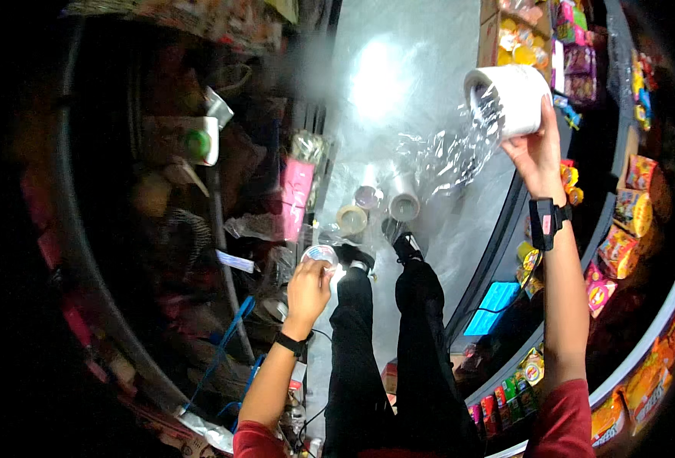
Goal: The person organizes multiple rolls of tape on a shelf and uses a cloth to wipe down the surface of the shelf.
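Note:
My right hand (pixel 537 157) is raised at the upper right, gripping a white hollow cylinder (pixel 520 100) from below. The cylinder lies tilted on its side, its opening facing left. Crumpled clear plastic film (pixel 463 151) trails from that opening towards the floor. Low on the left, my left hand (pixel 308 295) has its fingers curled at the near edge of a round, pale item (pixel 320 253) with blue and red print. Before my feet are a beige-rimmed cylinder (pixel 351 220), a whitish cylinder (pixel 403 203) and a purplish round-ended one (pixel 367 196); their exact kind is unclear.
Shelves of packaged snacks (pixel 618 252) curve along the right, with a blue packet (pixel 492 308) on a lower level. A pink wrapped bundle (pixel 297 197) stands by the dark, cluttered left shelving. A blue strap (pixel 220 352) hangs there. The grey floor (pixel 417 23) reflects a bright light.

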A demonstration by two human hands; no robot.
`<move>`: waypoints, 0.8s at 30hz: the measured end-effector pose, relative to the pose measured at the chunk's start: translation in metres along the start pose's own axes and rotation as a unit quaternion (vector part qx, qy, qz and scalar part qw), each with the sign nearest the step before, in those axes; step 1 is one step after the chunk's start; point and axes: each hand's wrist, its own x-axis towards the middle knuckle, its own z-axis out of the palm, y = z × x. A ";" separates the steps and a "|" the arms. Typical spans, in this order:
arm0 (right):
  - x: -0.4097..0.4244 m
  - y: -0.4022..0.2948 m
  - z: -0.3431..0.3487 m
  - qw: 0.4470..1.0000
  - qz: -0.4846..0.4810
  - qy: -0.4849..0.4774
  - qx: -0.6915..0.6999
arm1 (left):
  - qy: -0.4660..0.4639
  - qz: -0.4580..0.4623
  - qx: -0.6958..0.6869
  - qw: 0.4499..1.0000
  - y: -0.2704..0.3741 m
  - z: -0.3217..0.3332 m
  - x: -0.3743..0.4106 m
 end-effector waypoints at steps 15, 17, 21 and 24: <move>0.157 0.239 -0.042 0.888 -0.199 -0.002 -0.414 | 0.089 -0.168 -0.101 0.977 -0.107 0.082 0.012; 0.181 0.285 -0.053 0.828 -0.219 -0.040 -0.514 | 0.098 -0.155 -0.126 0.975 -0.112 0.091 0.028; 0.167 0.356 -0.011 0.717 -0.248 -0.138 -0.637 | 0.098 -0.178 -0.151 0.967 -0.120 0.100 0.040; 0.171 0.398 -0.004 0.665 -0.254 -0.217 -0.668 | 0.104 -0.174 -0.166 0.965 -0.128 0.105 0.048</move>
